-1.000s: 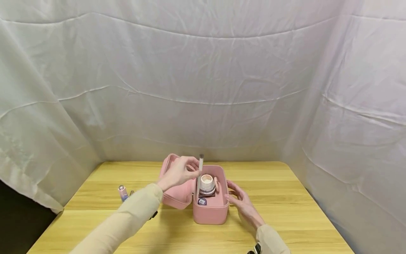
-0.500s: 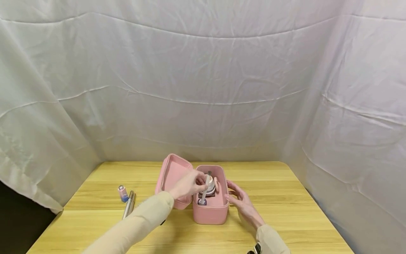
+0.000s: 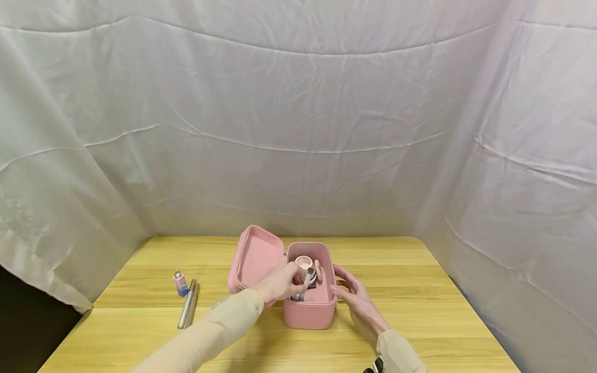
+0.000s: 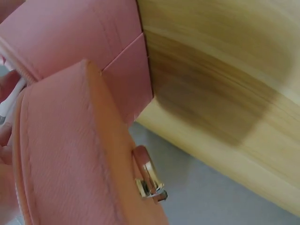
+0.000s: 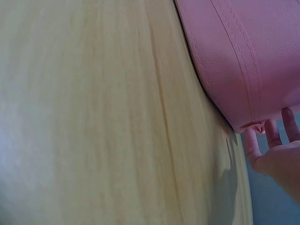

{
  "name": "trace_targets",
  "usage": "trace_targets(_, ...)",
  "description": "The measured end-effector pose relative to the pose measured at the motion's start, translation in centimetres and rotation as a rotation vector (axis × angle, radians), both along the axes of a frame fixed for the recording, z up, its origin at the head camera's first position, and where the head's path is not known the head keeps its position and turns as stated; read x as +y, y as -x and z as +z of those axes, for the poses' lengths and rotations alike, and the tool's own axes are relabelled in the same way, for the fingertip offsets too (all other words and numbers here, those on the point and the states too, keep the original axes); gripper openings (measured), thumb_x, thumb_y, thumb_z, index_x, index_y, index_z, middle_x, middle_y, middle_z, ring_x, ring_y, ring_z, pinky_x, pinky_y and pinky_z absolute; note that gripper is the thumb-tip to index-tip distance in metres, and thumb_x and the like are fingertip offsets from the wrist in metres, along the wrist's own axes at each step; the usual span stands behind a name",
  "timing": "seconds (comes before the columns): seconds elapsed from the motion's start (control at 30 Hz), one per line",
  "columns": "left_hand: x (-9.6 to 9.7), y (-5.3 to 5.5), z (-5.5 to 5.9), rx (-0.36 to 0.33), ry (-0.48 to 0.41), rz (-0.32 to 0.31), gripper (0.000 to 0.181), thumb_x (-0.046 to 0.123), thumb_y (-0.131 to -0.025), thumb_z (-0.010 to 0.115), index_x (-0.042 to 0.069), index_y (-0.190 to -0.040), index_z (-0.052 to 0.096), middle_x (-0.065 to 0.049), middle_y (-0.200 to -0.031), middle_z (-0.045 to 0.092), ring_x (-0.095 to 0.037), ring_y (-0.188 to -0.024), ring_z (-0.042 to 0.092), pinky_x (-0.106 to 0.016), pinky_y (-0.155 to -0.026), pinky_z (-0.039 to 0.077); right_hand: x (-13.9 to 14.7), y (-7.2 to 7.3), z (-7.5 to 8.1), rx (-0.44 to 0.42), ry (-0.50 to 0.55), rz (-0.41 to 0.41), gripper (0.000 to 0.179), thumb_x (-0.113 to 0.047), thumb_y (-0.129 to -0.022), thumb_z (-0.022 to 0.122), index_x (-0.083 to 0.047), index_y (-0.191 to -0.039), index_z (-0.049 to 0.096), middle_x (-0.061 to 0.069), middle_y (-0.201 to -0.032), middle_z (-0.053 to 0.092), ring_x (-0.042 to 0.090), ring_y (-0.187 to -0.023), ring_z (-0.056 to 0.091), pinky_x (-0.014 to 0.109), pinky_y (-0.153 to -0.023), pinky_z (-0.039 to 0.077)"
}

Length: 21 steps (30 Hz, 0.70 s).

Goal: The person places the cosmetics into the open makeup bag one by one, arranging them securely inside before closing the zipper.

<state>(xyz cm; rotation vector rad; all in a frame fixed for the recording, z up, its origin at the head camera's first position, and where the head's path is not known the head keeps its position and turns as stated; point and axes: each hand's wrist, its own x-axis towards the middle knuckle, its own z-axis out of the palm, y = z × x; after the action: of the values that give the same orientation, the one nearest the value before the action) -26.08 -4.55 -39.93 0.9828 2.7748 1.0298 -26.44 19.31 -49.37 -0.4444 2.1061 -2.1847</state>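
1. Nearest, at the bottom edge: reaching in with pale sleeves (image 3: 200, 331) on both arms, and with a black device (image 3: 374, 366) at the right wrist.
2. Slightly farther, on the tabletop (image 3: 420, 321): touching the outer right wall of the pink case (image 3: 309, 316) with the right hand (image 3: 353, 296), fingers apart and loosely bent, thumb at the rim; wide, not gripping.
3. Opposite, over the left rim: pinching a slim brush (image 3: 307, 281) between thumb and fingers of the left hand (image 3: 281, 283); narrowed onto the handle.
4. Held at those fingertips, within the case opening: tilted, dark bristles up, lower end toward the near left corner and partly hidden.
5. Well apart to the left: lying side by side as two silver tubes (image 3: 187, 305), with a pink-and-blue bottle (image 3: 180, 283) just left of their far ends.
6. Inside, beyond the brush: filled with a pale-topped jar (image 3: 304, 262) and, just right of it, a pink puff (image 3: 318, 269).
7. Beyond the left hand: opened out leftward as a lid (image 3: 257, 256), lining showing. In the left wrist view: fitted outside with gold hardware (image 4: 149, 173).
8. Farthest: backed by a creased pale curtain (image 3: 303, 129).
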Motion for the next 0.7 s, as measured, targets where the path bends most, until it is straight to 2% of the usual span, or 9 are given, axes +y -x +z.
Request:
trace_targets(0.2,0.08,-0.07,-0.56,0.135,0.146,0.045,0.018,0.013,-0.084,0.075,0.018,-0.070,0.067,0.008,-0.061,0.066,-0.001,-0.058,0.045,-0.021,-0.059,0.034,0.04,0.02,-0.13,-0.001,0.008,-0.002,0.065,-0.001,-0.096,0.060,0.004,-0.154,0.031,0.022,-0.150,0.041,0.023,-0.122,0.051,0.024,-0.086,0.053)
trace_targets(0.27,0.08,0.05,-0.63,0.157,0.165,0.045,0.019,0.015,-0.085,0.075,0.019,-0.068,0.066,0.010,-0.059,0.063,-0.001,-0.057,0.043,-0.021,-0.058,0.033,0.05,0.09,-0.14,0.000,0.008,-0.003,0.065,-0.002,-0.096,0.060,0.004,-0.154,0.031,0.022,-0.150,0.040,0.023,-0.122,0.051,0.023,-0.086,0.053)
trace_targets(0.43,0.02,0.14,-0.75,0.171,0.169,0.050,0.016,0.015,-0.084,0.076,0.019,-0.071,0.068,0.011,-0.061,0.065,-0.001,-0.058,0.045,-0.021,-0.058,0.034,0.05,0.14,-0.15,-0.001,0.000,-0.006,0.064,-0.001,-0.096,0.060,0.004,-0.154,0.032,0.024,-0.152,0.038,0.023,-0.122,0.050,0.022,-0.085,0.052)
trace_targets(0.57,-0.07,0.04,-0.81,0.169,0.152,0.062,0.004,0.014,-0.083,0.078,0.014,-0.081,0.074,0.006,-0.071,0.073,-0.004,-0.066,0.058,-0.023,-0.062,0.043,0.06,0.08,-0.10,0.002,-0.006,-0.007,0.064,-0.002,-0.096,0.060,0.004,-0.154,0.032,0.023,-0.152,0.039,0.020,-0.120,0.051,0.023,-0.086,0.053)
trace_targets(0.7,-0.18,-0.03,-0.90,0.165,0.134,0.073,0.004,0.014,-0.082,0.078,0.012,-0.082,0.076,0.004,-0.075,0.075,-0.010,-0.072,0.066,-0.024,-0.064,0.047,0.08,0.01,-0.10,0.010,-0.007,-0.002,0.065,-0.004,-0.096,0.061,0.004,-0.154,0.031,0.024,-0.153,0.039,0.018,-0.120,0.052,0.024,-0.087,0.053)
